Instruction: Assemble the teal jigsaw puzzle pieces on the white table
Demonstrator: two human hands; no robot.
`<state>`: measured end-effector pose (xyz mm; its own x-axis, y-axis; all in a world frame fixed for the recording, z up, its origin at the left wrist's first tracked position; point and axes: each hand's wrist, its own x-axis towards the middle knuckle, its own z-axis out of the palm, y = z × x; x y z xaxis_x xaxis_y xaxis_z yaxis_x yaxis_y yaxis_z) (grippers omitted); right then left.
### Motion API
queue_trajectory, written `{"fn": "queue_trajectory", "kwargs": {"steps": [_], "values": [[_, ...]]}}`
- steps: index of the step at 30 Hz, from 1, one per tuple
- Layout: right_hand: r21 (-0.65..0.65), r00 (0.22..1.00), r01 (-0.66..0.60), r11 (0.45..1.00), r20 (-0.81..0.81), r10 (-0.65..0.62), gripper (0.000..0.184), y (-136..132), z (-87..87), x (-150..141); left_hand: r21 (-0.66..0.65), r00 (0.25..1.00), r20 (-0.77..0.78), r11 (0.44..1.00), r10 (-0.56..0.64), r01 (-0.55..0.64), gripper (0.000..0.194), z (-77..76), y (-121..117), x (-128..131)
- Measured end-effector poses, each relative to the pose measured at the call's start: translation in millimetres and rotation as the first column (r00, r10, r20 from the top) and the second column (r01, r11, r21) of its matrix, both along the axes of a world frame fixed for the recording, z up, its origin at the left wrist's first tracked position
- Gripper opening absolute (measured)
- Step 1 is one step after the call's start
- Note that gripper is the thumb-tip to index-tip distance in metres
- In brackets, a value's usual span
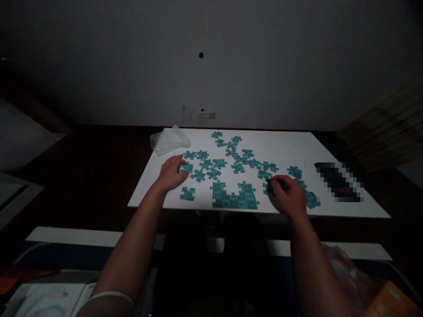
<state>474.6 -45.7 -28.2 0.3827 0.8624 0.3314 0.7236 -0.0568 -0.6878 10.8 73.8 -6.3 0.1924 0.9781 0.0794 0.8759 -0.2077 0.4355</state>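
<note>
My left hand [172, 173] rests on the white table [152, 193], its thumb and fingers apart around the left side of a teal puzzle piece [187, 169]. My right hand [289, 196] is closed in a pinch at the table's right front, on a puzzle piece [266, 189] that the fingertips and shadow partly hide. Between the hands, at the front edge, lies a joined block of teal pieces [233, 201] with a gap in its upper middle. One loose piece [187, 193] lies left of this block.
Several loose teal pieces [238, 159] spread across the middle of the table. A crumpled clear plastic bag [173, 140] lies at the back left corner. On the right is a dark, pixelated object [339, 182]. Behind the table stands a wall with sockets [206, 115].
</note>
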Motion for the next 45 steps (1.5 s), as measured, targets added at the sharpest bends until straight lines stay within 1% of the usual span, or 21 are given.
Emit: {"fn": "queue_trajectory", "kwargs": {"steps": [3,6,9,12,16,21,24,29,33,36,40,42,45], "values": [[-0.001,0.998,0.057,0.998,-0.02,-0.057,0.038,1,-5.6,4,0.043,1.0,-0.025,0.999,-0.015,0.016,0.061,-2.8,1,1],[0.002,0.995,0.102,0.995,-0.022,-0.102,0.035,4,-9.8,6,0.06,0.999,-0.037,0.998,-0.023,0.025,0.059,-6.2,2,3],[0.014,0.989,0.149,0.989,-0.015,-0.149,0.032,5,-10.3,5,0.076,0.999,-0.023,0.997,-0.033,0.035,0.056,-8.9,3,5],[0.006,0.985,0.173,0.985,-0.004,-0.173,0.027,6,-5.9,1,0.077,0.999,-0.009,0.996,-0.043,0.044,0.053,-9.5,4,5],[-0.015,0.978,0.209,0.978,-0.005,-0.209,0.02,5,4.5,-8,0.073,0.998,0.038,0.996,-0.058,0.055,0.052,-7.8,2,4],[-0.008,0.965,0.258,0.966,-0.053,-0.258,0.013,3,15.3,-18,0.136,0.987,0.142,0.989,-0.075,0.056,0.051,-5.2,-2,2],[-0.01,0.963,0.261,0.965,-0.061,-0.262,0.013,3,16.5,-20,0.172,0.978,0.188,0.983,-0.094,0.061,0.049,-3.7,-5,1],[-0.007,0.963,0.26,0.965,-0.076,-0.26,0.016,3,12.8,-17,0.199,0.967,0.228,0.978,-0.113,0.068,0.049,-4.5,-6,2],[-0.018,0.967,0.239,0.971,-0.083,-0.239,0.022,2,9.5,-15,0.183,0.959,0.267,0.982,-0.097,0.048,0.051,-7.6,-3,2],[-0.02,0.972,0.219,0.975,-0.084,-0.22,0.024,0,8.3,-14,0.156,0.935,0.342,0.987,-0.094,0.042,0.047,-9.1,-2,1],[-0.018,0.977,0.195,0.981,-0.081,-0.196,0.025,-2,7.8,-13,0.141,0.902,0.43,0.99,-0.046,-0.017,0.042,-10.1,-1,0],[-0.014,0.982,0.173,0.985,-0.081,-0.174,0.029,-2,7.5,-12,0.148,0.889,0.458,0.988,-0.025,-0.049,0.04,-10.1,0,0],[-0.001,0.989,0.128,0.992,-0.078,-0.128,0.037,-2,6.3,-10,0.15,0.867,0.498,0.987,-0.019,-0.064,0.036,-9.5,2,-1]]}}
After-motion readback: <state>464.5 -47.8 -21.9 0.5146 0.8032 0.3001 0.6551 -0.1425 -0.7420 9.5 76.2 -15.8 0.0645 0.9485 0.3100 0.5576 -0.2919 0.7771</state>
